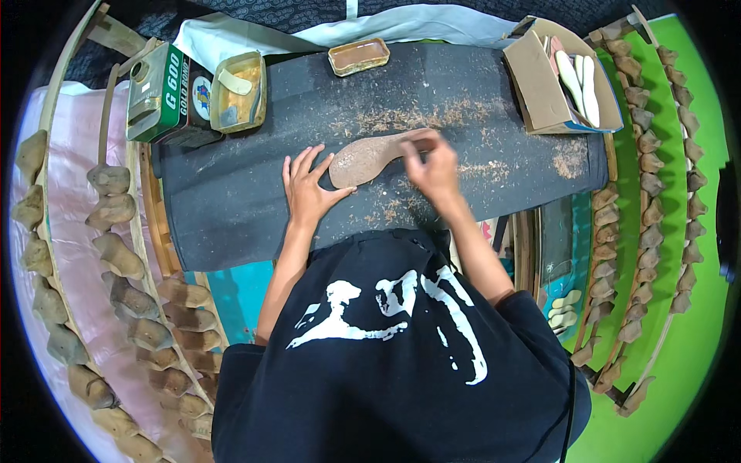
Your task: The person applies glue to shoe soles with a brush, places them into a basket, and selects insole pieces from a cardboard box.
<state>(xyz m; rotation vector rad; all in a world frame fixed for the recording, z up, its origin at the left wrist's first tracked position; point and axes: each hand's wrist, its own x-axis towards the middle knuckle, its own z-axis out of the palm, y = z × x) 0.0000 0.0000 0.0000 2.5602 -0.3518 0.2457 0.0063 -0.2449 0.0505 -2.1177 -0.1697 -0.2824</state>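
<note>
A brown shoe sole [367, 160] lies flat on the dark cloth of the bench, its wide end toward the left and its narrow end toward the right. My left hand [309, 189] rests at the wide end with its fingers spread, the index fingertip and thumb against the edge. At the narrow end is my right hand [434, 171], its fingers bent over that part of the sole and smeared by motion. Whether they hold anything is hidden from me.
Brown shavings [440, 116] litter the cloth [231, 208]. A green can [158, 96], a glue tub with a spreader [238, 92] and a small tray [359, 56] stand far off. A cardboard box [540, 85] holds several soles; racks of shoe lasts [112, 208] flank both sides.
</note>
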